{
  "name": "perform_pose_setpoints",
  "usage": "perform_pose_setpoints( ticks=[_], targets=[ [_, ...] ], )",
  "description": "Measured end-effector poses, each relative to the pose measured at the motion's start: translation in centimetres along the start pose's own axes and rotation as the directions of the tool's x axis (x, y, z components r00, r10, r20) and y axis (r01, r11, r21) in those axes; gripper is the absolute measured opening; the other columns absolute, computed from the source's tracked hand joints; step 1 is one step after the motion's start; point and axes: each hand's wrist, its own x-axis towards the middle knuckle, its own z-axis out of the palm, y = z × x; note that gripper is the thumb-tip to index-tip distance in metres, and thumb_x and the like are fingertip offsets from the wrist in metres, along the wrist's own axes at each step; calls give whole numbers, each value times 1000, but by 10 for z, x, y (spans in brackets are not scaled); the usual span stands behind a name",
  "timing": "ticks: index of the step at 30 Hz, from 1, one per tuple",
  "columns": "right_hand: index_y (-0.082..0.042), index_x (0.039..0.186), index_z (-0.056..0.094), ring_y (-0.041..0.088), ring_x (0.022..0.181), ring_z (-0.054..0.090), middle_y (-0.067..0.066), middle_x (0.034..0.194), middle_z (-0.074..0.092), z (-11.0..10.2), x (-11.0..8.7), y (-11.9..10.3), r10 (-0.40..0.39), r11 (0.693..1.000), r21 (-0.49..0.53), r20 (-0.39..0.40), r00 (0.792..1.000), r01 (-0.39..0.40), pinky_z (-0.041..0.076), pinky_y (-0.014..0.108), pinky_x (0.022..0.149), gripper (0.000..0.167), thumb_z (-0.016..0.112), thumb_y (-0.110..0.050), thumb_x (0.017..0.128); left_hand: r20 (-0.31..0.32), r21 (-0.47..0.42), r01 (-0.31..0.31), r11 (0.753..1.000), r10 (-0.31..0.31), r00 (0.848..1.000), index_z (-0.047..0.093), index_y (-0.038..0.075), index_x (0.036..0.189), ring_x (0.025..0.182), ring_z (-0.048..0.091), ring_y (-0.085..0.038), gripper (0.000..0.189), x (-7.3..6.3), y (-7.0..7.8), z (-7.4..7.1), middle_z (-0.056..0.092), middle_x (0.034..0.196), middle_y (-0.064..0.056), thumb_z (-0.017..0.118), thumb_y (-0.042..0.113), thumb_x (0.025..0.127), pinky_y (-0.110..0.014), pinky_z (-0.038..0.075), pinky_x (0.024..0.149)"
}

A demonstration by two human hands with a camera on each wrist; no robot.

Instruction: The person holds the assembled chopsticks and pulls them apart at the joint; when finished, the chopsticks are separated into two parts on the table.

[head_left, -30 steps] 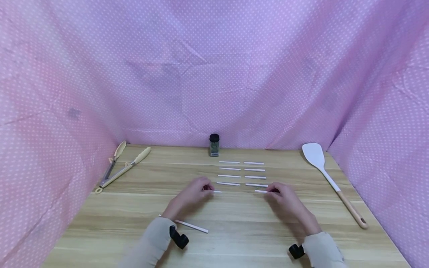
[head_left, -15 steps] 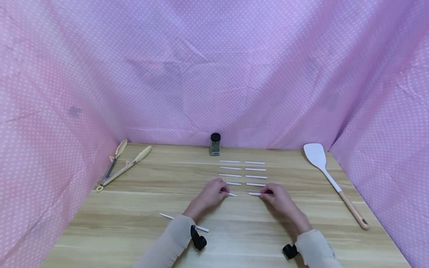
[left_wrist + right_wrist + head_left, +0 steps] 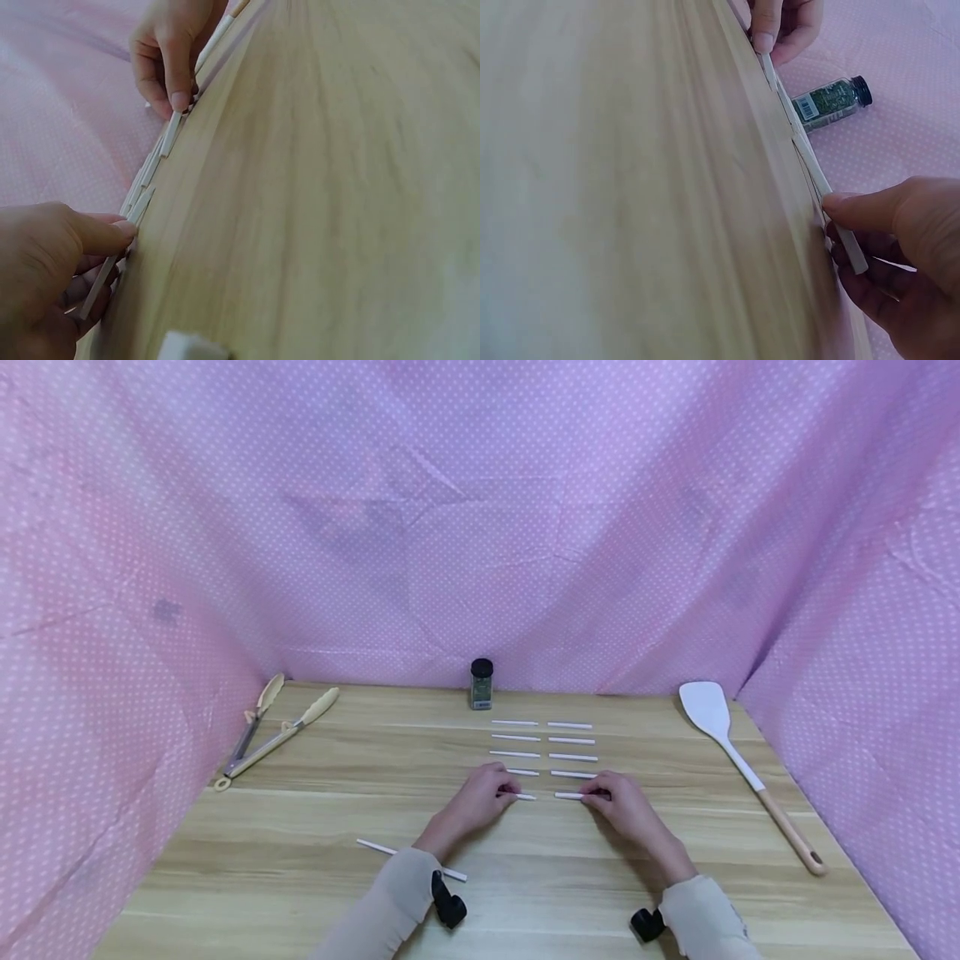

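In the head view, my left hand [image 3: 480,797] pinches a thin white stick [image 3: 527,797] just above the tabletop, near the front of the left column of sticks. Opposite it, my right hand [image 3: 626,806] holds another white stick [image 3: 567,796] between thumb and fingers, in line with the right column. A small gap separates the two held sticks' inner ends. From the left wrist view, the left hand's stick [image 3: 99,289] runs slantwise past the thumb. Thumb and fingers also grip the right hand's stick [image 3: 851,251] in the right wrist view. Both columns, including one stick [image 3: 573,741], lie behind the hands.
A spice jar [image 3: 482,685] with a black lid stands at the back. Tongs [image 3: 273,750] lie spread at left, a white spatula [image 3: 742,768] at right. More white stick [image 3: 375,846] shows by the left sleeve, partly covered. Pink dotted cloth [image 3: 480,527] surrounds the table.
My left hand has moved right and slightly nearer with its stick, toward the right one. The right hand has shifted slightly left. Over the last half second both barely move.
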Motion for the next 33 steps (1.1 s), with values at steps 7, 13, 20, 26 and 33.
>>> perform_pose_setpoints(
  ticks=[7, 13, 20, 26, 33],
  targets=[
    [-16, 87, 74, 6, 79, 56, -9, 86, 64, 2, 0, 1, -14, 999, -30, -2, 1000, 14, 47, 25, 72, 6, 74, -12, 83, -13, -19, 7, 1000, -7, 1000, 72, 15, 89, 80, 52, -6, 4, 1, 3, 4, 57, 84, 7, 70, 15, 86, -21, 46, 76],
    [-17, 86, 75, 7, 78, 55, -9, 86, 64, 3, 1, 1, -10, 1000, -20, -25, 1000, 9, 46, 25, 71, 7, 75, -12, 81, -32, -8, -4, 1000, 4, 999, 72, 16, 90, 80, 51, -6, 5, 1, 3, 4, 56, 83, 8, 70, 13, 86, -20, 46, 76],
    [-18, 86, 75, 5, 75, 52, -9, 85, 63, 2, 2, 2, -10, 1000, -26, -29, 1000, 9, 44, 23, 68, 9, 75, -11, 81, -34, 5, -18, 1000, 18, 999, 71, 16, 90, 80, 51, -6, 5, 2, 3, 4, 56, 83, 8, 69, 13, 86, -21, 45, 77],
    [-17, 86, 75, 6, 75, 52, -9, 84, 62, 2, 2, 1, -9, 1000, -28, -32, 999, 8, 44, 23, 67, 10, 76, -10, 80, -40, 7, -33, 999, 33, 999, 71, 15, 90, 80, 50, -6, 5, 1, 3, 5, 56, 83, 7, 69, 13, 86, -21, 45, 76],
    [-17, 91, 74, 8, 79, 55, -8, 88, 63, 1, 0, 0, 6, 999, -37, -22, 1000, -7, 47, 25, 70, 11, 76, -13, 81, -84, 67, -41, 997, 47, 995, 69, 16, 101, 91, 51, -10, 12, -6, 1, -2, 57, 94, 6, 67, 19, 89, -25, 47, 84]
  ],
)
